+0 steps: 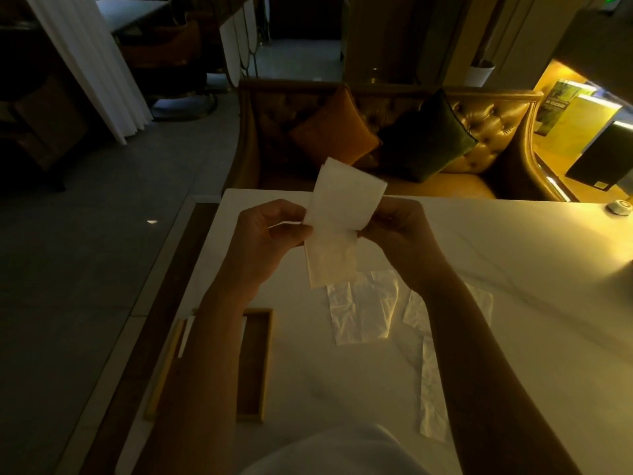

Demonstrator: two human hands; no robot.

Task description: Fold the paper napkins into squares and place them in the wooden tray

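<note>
White paper napkin (pixel 337 234) hangs in the air above the pale surface (pixel 513 269), held between both hands. The left hand (pixel 270 234) pinches its left edge with thumb and curled fingers, and the right hand (pixel 394 231) pinches the right edge the same way. The sheet is bent across its middle at the grip, with the upper part arching away from the person and the lower part hanging toward the surface. The wooden tray (pixel 267 354) lies on the surface at the near left, well apart from the napkin. The left forearm crosses above it, and a pale strip at its left side is too dim to identify. Crumpled clear wrappers (pixel 363 313) lie on the surface just below the hands. Beyond the surface stands a tufted sofa (pixel 496 132) with an orange cushion (pixel 335 132) and a dark green cushion (pixel 428 138).
</note>
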